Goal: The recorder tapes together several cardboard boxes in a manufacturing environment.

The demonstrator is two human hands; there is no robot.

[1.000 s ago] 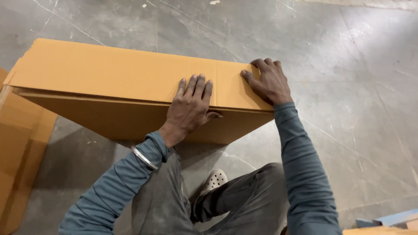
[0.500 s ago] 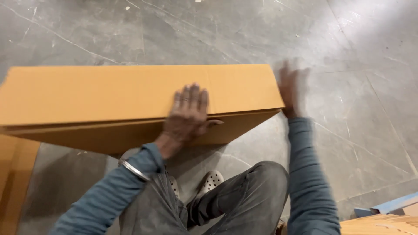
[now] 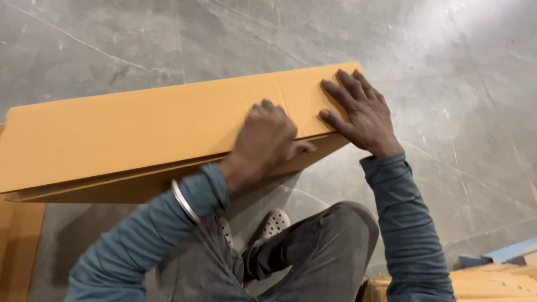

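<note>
A long flat brown cardboard box (image 3: pixel 128 134) lies tilted over my knees above a grey stone floor. My left hand (image 3: pixel 267 142) presses down on its near edge, fingers curled over the top panel, slightly blurred. My right hand (image 3: pixel 358 112) lies flat with fingers spread on the box's right end, near a fold line. Neither hand grips anything else. A metal bangle (image 3: pixel 183 200) circles my left wrist.
My bent legs in dark trousers (image 3: pixel 313 246) and a white perforated clog (image 3: pixel 273 223) sit under the box. More brown cardboard (image 3: pixel 17 246) lies at the left edge. Stacked cardboard sheets (image 3: pixel 492 282) and a blue object (image 3: pixel 503 254) are at the lower right.
The right hand moved from off the box's right end back onto the top panel and spread flat. The left hand slid slightly toward the near edge. The view shifted.
</note>
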